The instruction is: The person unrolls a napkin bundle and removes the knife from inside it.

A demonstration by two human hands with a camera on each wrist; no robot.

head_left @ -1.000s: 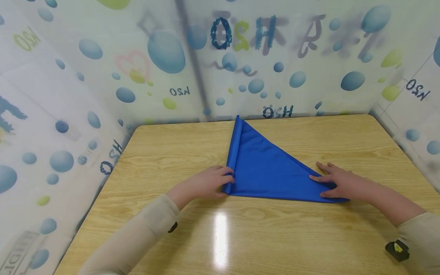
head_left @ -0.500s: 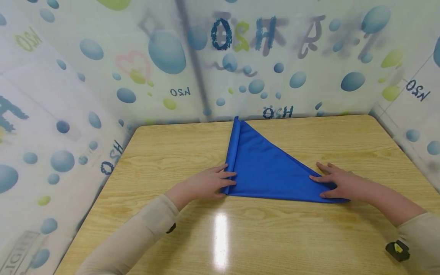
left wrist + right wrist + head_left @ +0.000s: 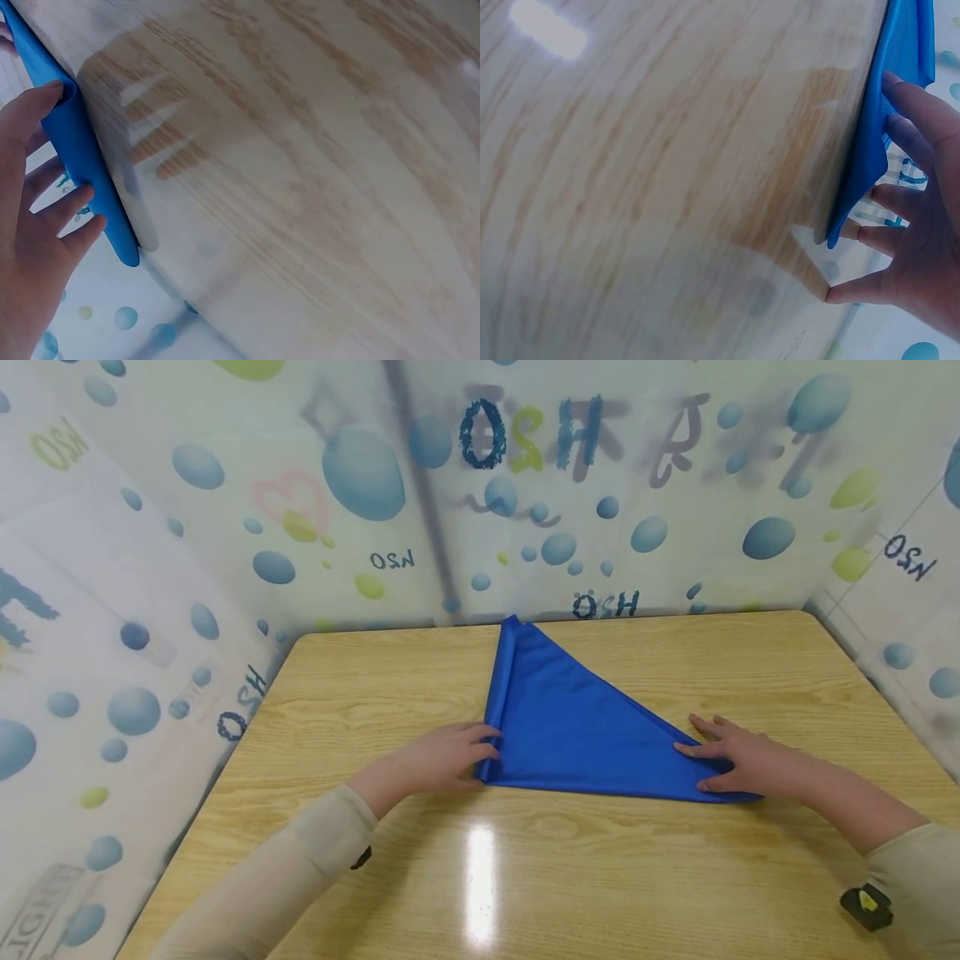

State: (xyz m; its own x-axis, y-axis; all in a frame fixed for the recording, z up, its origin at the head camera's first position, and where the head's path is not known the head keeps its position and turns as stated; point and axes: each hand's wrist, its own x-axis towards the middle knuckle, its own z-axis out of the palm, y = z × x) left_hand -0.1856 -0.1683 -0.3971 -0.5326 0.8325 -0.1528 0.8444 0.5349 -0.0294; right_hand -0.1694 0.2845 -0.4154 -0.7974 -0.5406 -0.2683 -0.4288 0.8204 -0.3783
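Cloth [image 3: 592,735], smooth blue triangular fabric, could go crooked if the bare left hand [image 3: 442,760] turns the tube-like roll [image 3: 500,677] unevenly, because its far end, at the back edge of the pale wooden desk [image 3: 360,693], is unheld. I see left thumb and fingers pinching the near end; the bare right hand [image 3: 738,764] has fingers spread, partly resting on the cloth's right tip.

One cloth [image 3: 577,727], one left grip [image 3: 452,756], one right grip [image 3: 741,762], two sleeves [image 3: 292,868], one table [image 3: 615,877]
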